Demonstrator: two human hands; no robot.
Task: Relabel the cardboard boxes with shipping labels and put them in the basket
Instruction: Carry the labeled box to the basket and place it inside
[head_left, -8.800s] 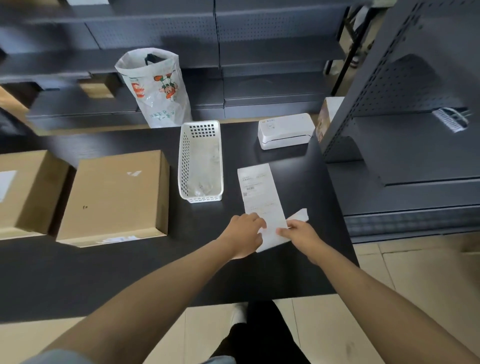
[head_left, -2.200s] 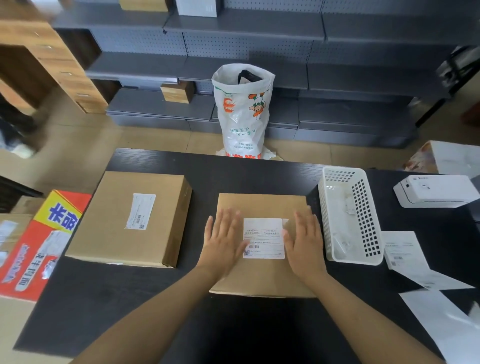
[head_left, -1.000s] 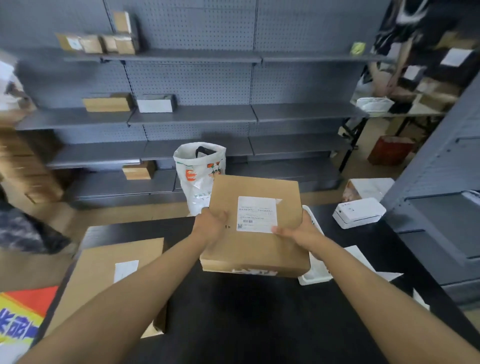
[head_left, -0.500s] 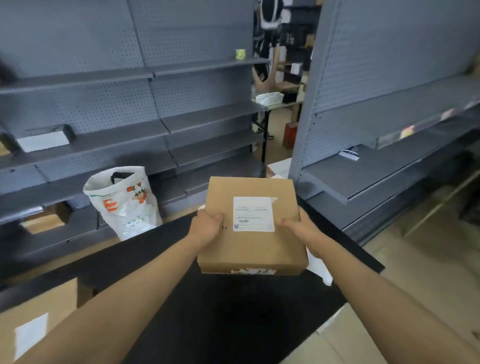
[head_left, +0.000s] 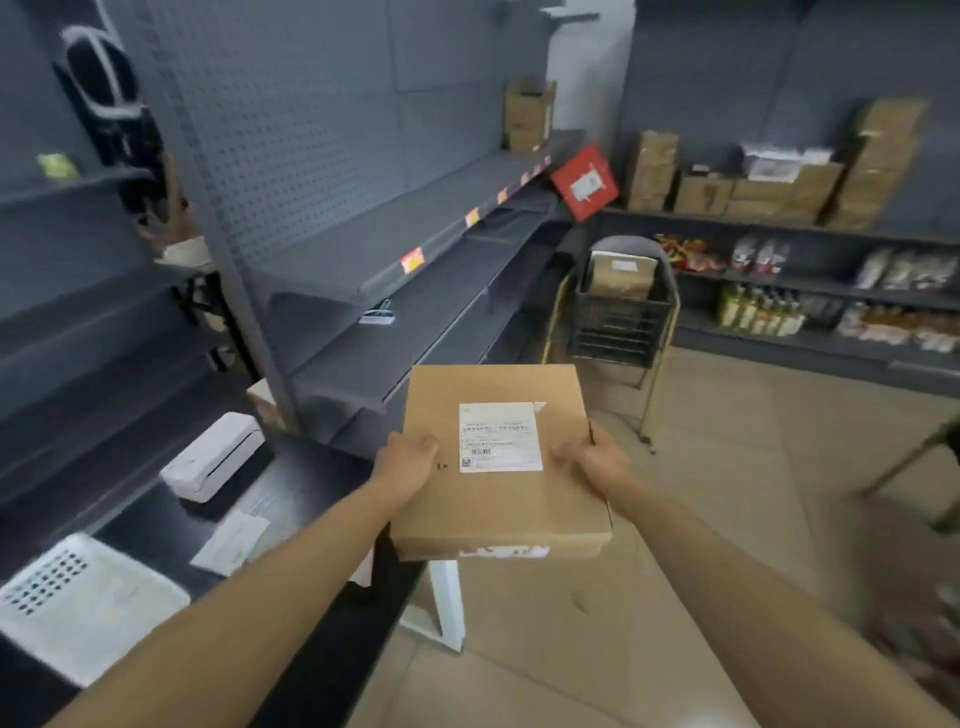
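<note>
At centre frame, the flat brown cardboard box with a white shipping label is held in the air. The left hand and right hand each grip an opposite side edge. A dark wire basket stands beyond on the floor, upper right of centre.

You hold a plain tan cardboard box with a white shipping label printed in black. Far ahead stands a black wire basket with a tan box inside. The table at your left is black, its tray white with dark perforations, the printer white. The shelving is grey pegboard; a red box leans far back.
</note>
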